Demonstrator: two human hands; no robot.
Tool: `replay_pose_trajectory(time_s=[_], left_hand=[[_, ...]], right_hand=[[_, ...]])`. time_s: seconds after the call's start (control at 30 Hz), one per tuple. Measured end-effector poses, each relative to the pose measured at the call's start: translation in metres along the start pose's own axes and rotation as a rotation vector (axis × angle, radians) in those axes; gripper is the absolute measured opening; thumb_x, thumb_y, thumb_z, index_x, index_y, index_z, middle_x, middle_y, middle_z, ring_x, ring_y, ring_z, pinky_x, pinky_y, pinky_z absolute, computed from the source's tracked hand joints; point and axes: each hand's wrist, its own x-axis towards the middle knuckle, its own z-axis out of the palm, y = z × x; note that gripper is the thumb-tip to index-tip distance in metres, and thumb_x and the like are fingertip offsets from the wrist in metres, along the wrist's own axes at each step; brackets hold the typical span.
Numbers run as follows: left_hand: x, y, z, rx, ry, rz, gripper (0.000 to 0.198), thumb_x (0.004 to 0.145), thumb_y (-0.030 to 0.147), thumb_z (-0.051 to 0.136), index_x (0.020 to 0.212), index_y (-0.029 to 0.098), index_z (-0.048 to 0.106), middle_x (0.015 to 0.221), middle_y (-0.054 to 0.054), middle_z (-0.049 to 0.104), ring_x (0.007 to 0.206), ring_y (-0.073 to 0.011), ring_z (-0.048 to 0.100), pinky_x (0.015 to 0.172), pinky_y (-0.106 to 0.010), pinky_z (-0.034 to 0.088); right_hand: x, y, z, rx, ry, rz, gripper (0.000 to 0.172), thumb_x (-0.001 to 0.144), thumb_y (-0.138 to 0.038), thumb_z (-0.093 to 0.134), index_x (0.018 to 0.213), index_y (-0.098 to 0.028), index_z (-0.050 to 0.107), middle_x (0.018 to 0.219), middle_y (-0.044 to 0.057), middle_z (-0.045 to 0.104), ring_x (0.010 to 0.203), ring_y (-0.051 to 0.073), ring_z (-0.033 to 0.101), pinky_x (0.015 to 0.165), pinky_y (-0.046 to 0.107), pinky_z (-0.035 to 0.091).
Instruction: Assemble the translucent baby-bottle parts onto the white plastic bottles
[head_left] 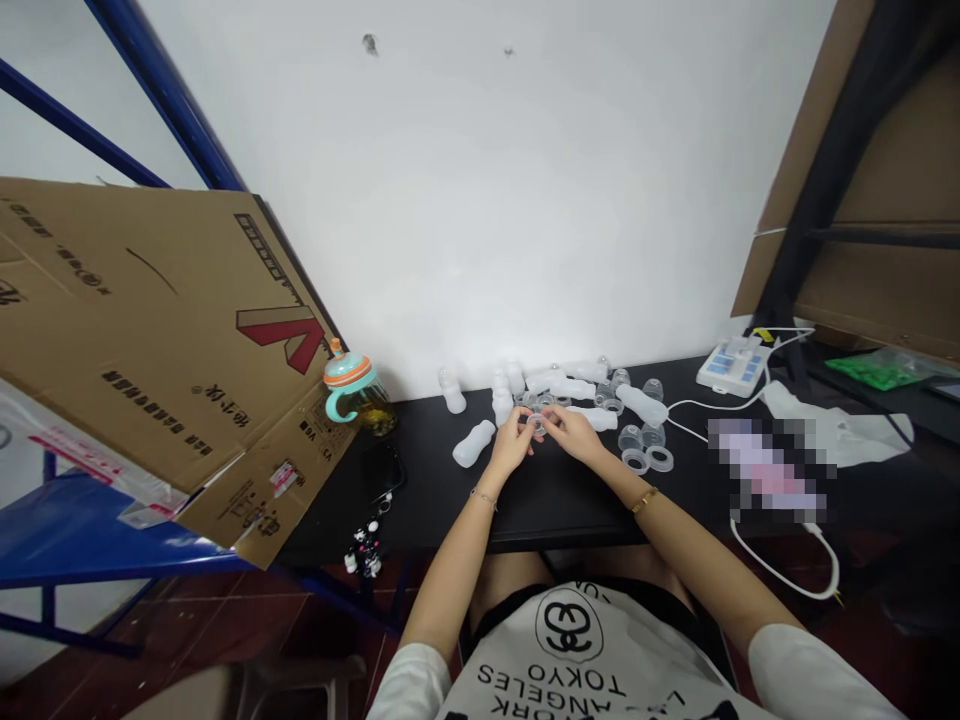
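Both hands meet over the black table (pixel 442 505), fingers closed around a small clear plastic ring (pixel 535 424), perhaps with another clear part in it; the fingers partly hide it. My left hand (pixel 513 440) pinches its left side and my right hand (pixel 570 430) its right side. Just left of them lies a frosted white bottle (pixel 474 444). Behind the hands are several more such bottles, one of them a standing bottle (pixel 451 390) with a clear top. To the right are clear domed caps (pixel 642 437) and loose clear rings (pixel 660 459).
A large cardboard box (pixel 165 330) leans at the left, beside a teal-handled cup (pixel 360 392) and a dark phone (pixel 382 470). At the right are a white power strip (pixel 733 365) with cables, a blurred-out item (pixel 765 465) and white sheeting (pixel 874 430). A white wall (pixel 487 200) stands behind.
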Motion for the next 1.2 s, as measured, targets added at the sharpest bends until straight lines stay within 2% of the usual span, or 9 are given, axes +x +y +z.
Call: replay_pose_trajectory(time_s=[0.13, 0.3, 0.57, 0.73, 0.9, 1.0, 1.2], left_hand=[[-0.004, 0.005, -0.001, 0.203, 0.025, 0.044, 0.025, 0.100, 0.043, 0.044, 0.109, 0.023, 0.056, 0.069, 0.003, 0.071, 0.045, -0.0112, 0.058, 0.054, -0.023, 0.044], [-0.006, 0.010, 0.000, 0.320, -0.005, 0.062, 0.024, 0.100, 0.042, 0.044, 0.109, 0.024, 0.058, 0.068, 0.005, 0.071, 0.048, -0.0128, 0.060, 0.058, -0.024, 0.043], [-0.008, 0.013, -0.002, 0.356, -0.007, 0.079, 0.026, 0.101, 0.044, 0.044, 0.110, 0.025, 0.059, 0.068, 0.005, 0.072, 0.055, -0.0150, 0.064, 0.062, -0.026, 0.044], [-0.008, 0.013, -0.002, 0.357, 0.022, 0.088, 0.025, 0.100, 0.046, 0.048, 0.108, 0.026, 0.060, 0.069, 0.004, 0.072, 0.063, -0.0173, 0.068, 0.063, -0.026, 0.044], [-0.008, 0.013, -0.002, 0.366, 0.030, 0.103, 0.023, 0.099, 0.043, 0.050, 0.107, 0.025, 0.061, 0.068, 0.004, 0.071, 0.060, -0.0160, 0.066, 0.062, -0.025, 0.043], [-0.008, 0.013, -0.002, 0.296, 0.084, 0.105, 0.029, 0.096, 0.047, 0.055, 0.112, 0.024, 0.059, 0.072, 0.003, 0.071, 0.060, -0.0151, 0.066, 0.063, -0.026, 0.046], [-0.003, 0.010, -0.003, -0.041, 0.097, 0.060, 0.046, 0.095, 0.052, 0.056, 0.130, 0.021, 0.051, 0.105, -0.008, 0.075, 0.071, -0.0150, 0.071, 0.058, -0.023, 0.052]], right_hand=[[0.000, 0.001, 0.001, -0.032, -0.014, 0.019, 0.020, 0.095, -0.038, 0.053, 0.097, -0.023, 0.066, 0.076, 0.000, 0.073, 0.061, 0.017, 0.061, 0.059, 0.026, 0.039], [0.000, 0.002, 0.002, -0.075, -0.026, 0.042, 0.008, 0.087, -0.028, 0.058, 0.086, -0.022, 0.062, 0.072, -0.001, 0.069, 0.062, 0.016, 0.060, 0.061, 0.026, 0.039], [0.001, 0.003, 0.000, -0.047, -0.026, 0.035, 0.005, 0.086, -0.026, 0.059, 0.082, -0.022, 0.060, 0.065, -0.002, 0.064, 0.059, 0.016, 0.057, 0.059, 0.025, 0.037], [0.000, 0.002, 0.000, 0.008, -0.035, 0.010, 0.007, 0.087, -0.029, 0.060, 0.090, -0.023, 0.060, 0.070, -0.002, 0.068, 0.059, 0.016, 0.058, 0.059, 0.025, 0.039], [0.001, 0.004, 0.000, 0.040, -0.035, -0.010, 0.008, 0.087, -0.029, 0.060, 0.091, -0.023, 0.059, 0.073, -0.002, 0.069, 0.056, 0.015, 0.056, 0.058, 0.025, 0.040], [0.001, 0.005, 0.001, 0.061, 0.001, -0.014, 0.010, 0.088, -0.031, 0.060, 0.094, -0.023, 0.059, 0.075, -0.001, 0.070, 0.054, 0.015, 0.055, 0.056, 0.025, 0.041], [0.001, 0.008, 0.002, 0.026, 0.031, -0.038, 0.019, 0.088, -0.036, 0.062, 0.102, -0.023, 0.063, 0.098, 0.004, 0.075, 0.055, 0.014, 0.059, 0.056, 0.026, 0.046]])
